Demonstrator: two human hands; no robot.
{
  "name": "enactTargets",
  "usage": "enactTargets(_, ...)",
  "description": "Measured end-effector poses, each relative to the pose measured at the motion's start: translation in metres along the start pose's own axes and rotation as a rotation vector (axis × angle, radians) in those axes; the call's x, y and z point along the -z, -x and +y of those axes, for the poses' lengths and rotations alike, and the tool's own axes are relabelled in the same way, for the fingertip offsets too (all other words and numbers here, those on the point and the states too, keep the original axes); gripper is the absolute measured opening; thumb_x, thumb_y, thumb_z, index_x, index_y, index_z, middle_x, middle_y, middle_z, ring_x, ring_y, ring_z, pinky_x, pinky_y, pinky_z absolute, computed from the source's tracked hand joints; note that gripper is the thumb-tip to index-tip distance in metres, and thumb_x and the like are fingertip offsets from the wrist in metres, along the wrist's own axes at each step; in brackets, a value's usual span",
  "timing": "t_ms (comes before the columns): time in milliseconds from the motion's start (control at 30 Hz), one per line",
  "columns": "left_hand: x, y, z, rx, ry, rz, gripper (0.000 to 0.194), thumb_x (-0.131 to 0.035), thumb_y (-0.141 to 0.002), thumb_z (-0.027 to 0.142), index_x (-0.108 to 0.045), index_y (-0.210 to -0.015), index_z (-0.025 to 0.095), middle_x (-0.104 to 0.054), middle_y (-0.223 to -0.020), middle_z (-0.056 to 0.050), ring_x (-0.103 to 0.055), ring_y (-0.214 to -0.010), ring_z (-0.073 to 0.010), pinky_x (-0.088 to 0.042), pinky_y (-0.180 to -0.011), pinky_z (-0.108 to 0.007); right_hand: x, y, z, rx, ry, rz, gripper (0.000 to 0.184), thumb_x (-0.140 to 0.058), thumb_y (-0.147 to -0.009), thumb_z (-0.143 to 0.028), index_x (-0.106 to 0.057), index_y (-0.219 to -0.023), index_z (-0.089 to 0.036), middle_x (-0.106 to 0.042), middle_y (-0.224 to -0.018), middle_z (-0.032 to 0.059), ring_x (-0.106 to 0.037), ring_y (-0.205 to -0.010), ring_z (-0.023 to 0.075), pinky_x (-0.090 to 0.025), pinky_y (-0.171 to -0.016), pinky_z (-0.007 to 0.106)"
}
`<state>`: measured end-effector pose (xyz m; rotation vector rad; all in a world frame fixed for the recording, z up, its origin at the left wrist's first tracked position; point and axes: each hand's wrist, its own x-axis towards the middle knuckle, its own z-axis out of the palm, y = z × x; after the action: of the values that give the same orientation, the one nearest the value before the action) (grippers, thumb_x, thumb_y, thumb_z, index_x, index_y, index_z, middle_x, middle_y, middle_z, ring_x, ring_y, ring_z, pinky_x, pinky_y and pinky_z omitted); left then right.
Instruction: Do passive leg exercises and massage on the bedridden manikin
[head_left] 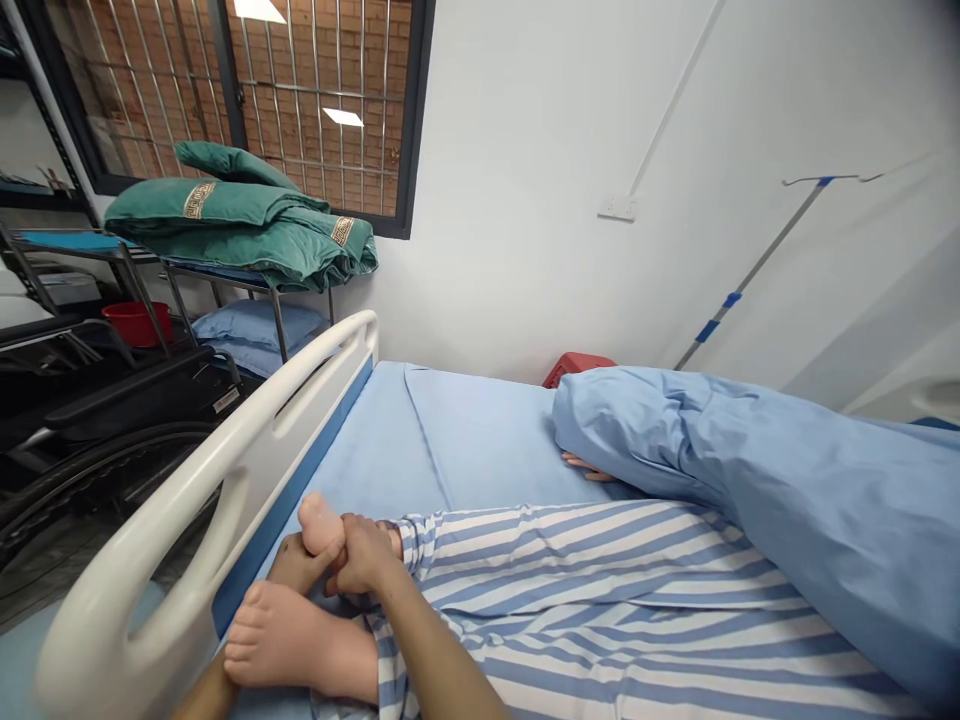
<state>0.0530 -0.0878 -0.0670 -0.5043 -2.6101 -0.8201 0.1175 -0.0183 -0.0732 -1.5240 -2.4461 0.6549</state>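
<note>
The right hand (365, 553) grips the far foot (320, 522) of a plastic-looking figure on a bed, its fingers curled over the part nearest the ankle. The left hand (298, 567) is closed around the same foot from the footboard side; some of its fingers are hidden from the camera. The foot's rounded end rises above both hands, close to the bed's end. Nearer the camera, the near foot (274, 637) points its toes toward the footboard and covers part of the left forearm. Blue-and-white striped trousers (562, 590) clothe both legs, which stretch away to the right. A blue quilt (720, 440) lies over the upper legs, the fingertips (589, 468) of another hand showing beneath its edge. A light-blue sheet (480, 425) spreads beyond the legs, bordered on the left by the cream footboard (315, 400). Outside the footboard stands a black wheelchair (120, 405), with a red bucket (137, 323) behind it. Farther back, green bedding (247, 215) is piled on a metal-framed stand above blue pillows (259, 325). Past the bed's far edge are a red object (579, 364), partly hidden, and a slanting pole (750, 275) with hooks. A socket (617, 208) is set in the white wall, and a barred window (315, 95) faces brickwork.
</note>
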Motion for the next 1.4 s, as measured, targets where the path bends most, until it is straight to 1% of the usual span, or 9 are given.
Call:
enactTargets(200, -0.002, 0.0, -0.002, 0.01, 0.046, 0.003, 0.036, -0.011, -0.084, 0.012, -0.045, -0.094, 0.014, -0.049, -0.081, -0.011, -0.046, -0.083, -0.0318, -0.024, -0.058, -0.036, 0.006, 0.002, -0.002, 0.008, -0.047, -0.025, 0.079, -0.076, -0.036, -0.046, -0.049, -0.105, -0.018, -0.059, -0.106, 0.0098, -0.056, -0.096, 0.0316, -0.038, -0.085, 0.043)
enactTargets(400, 0.0, 0.0, 0.0, -0.001, -0.004, 0.003, 0.033, -0.01, -0.083, 0.011, -0.042, -0.087, 0.016, -0.048, -0.08, -0.012, -0.046, -0.084, -0.0318, -0.024, -0.058, -0.036, 0.004, 0.001, -0.001, 0.012, -0.033, -0.012, 0.074, -0.073, -0.041, -0.046, -0.049, -0.105, -0.017, -0.059, -0.104, 0.0113, -0.057, -0.095, 0.0319, -0.039, -0.083, 0.044)
enactTargets(567, 0.004, -0.002, 0.003, 0.066, 0.115, -0.017, 0.02, -0.012, -0.081, 0.011, -0.015, -0.068, 0.025, -0.035, -0.069, -0.004, -0.042, -0.085, -0.0312, -0.018, -0.058, -0.035, 0.004, 0.001, -0.001, -0.002, -0.024, -0.009, 0.075, -0.073, -0.038, -0.048, -0.05, -0.102, -0.019, -0.061, -0.101, 0.009, -0.058, -0.091, 0.0306, -0.041, -0.081, 0.042)
enactTargets(633, 0.004, -0.003, 0.003, 0.075, 0.181, -0.023, 0.021, -0.013, -0.08, 0.011, -0.002, -0.069, 0.025, -0.022, -0.064, 0.0, -0.041, -0.086, -0.0317, -0.016, -0.059, -0.035, 0.005, 0.001, -0.001, -0.002, -0.017, -0.009, 0.073, -0.073, -0.038, -0.048, -0.05, -0.101, -0.019, -0.061, -0.099, 0.0085, -0.059, -0.089, 0.0304, -0.041, -0.08, 0.042)
enactTargets(733, 0.005, -0.002, 0.004, 0.076, 0.215, -0.022, 0.024, -0.014, -0.079, 0.011, 0.004, -0.072, 0.024, -0.013, -0.063, 0.003, -0.04, -0.087, -0.0315, -0.015, -0.059, -0.035, 0.007, 0.002, -0.002, -0.002, -0.02, -0.017, 0.072, -0.073, -0.038, -0.048, -0.051, -0.1, -0.019, -0.062, -0.097, 0.0083, -0.059, -0.089, 0.0304, -0.042, -0.078, 0.041)
enactTargets(967, 0.014, -0.002, 0.009, 0.065, 0.17, -0.044, 0.024, -0.013, -0.076, 0.008, 0.007, -0.075, 0.023, -0.039, -0.075, -0.006, -0.041, -0.09, -0.0314, -0.019, -0.061, -0.037, 0.01, 0.003, -0.004, -0.001, -0.039, -0.032, 0.077, -0.072, -0.038, -0.054, -0.05, -0.103, -0.019, -0.061, -0.1, 0.0088, -0.058, -0.093, 0.0307, -0.04, -0.083, 0.043)
enactTargets(1100, 0.006, -0.001, 0.004, 0.08, 0.164, -0.055, 0.02, -0.014, -0.079, 0.011, -0.002, -0.071, 0.024, -0.047, -0.081, -0.011, -0.045, -0.092, -0.0343, -0.021, -0.06, -0.037, 0.009, 0.003, -0.003, 0.009, -0.036, -0.03, 0.08, -0.074, -0.036, -0.052, -0.05, -0.104, -0.017, -0.06, -0.103, 0.0104, -0.057, -0.095, 0.0324, -0.04, -0.084, 0.044)
enactTargets(1267, -0.003, 0.0, -0.002, 0.053, 0.124, -0.053, 0.023, -0.015, -0.08, 0.011, -0.036, -0.078, 0.02, -0.051, -0.087, -0.016, -0.047, -0.09, -0.0373, -0.022, -0.059, -0.037, 0.01, 0.004, -0.004, 0.014, -0.047, -0.013, 0.078, -0.074, -0.038, -0.049, -0.05, -0.105, -0.017, -0.059, -0.105, 0.011, -0.056, -0.095, 0.0324, -0.039, -0.085, 0.044)
enactTargets(1400, 0.003, 0.0, 0.002, 0.049, 0.121, -0.043, 0.027, -0.012, -0.082, 0.011, -0.038, -0.083, 0.019, -0.048, -0.083, -0.012, -0.046, -0.091, -0.0365, -0.023, -0.06, -0.037, 0.01, 0.005, -0.004, 0.006, -0.046, -0.013, 0.078, -0.075, -0.037, -0.049, -0.05, -0.104, -0.018, -0.059, -0.104, 0.0094, -0.057, -0.094, 0.0307, -0.039, -0.085, 0.043)
